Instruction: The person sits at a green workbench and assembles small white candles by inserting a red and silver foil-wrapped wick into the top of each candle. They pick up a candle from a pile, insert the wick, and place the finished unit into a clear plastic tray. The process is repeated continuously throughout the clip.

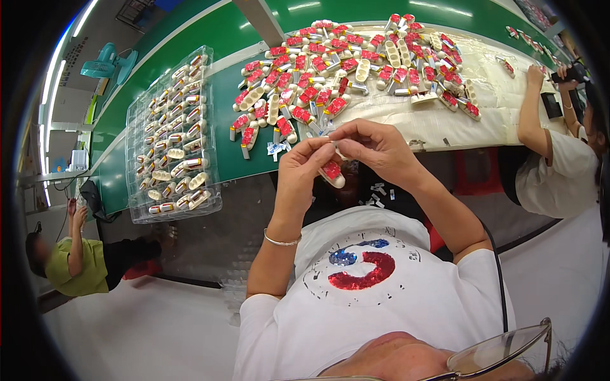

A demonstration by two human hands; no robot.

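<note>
Though both hands meet before the bench's near edge, the left hand pinches a small cream piece with a red label, half hidden by its fingers, while the right hand closes on something too tiny to identify

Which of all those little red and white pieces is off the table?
The red-and-white piece held between the left hand and right hand. It hangs in the air in front of the table edge, while the others lie in the pile.
</note>
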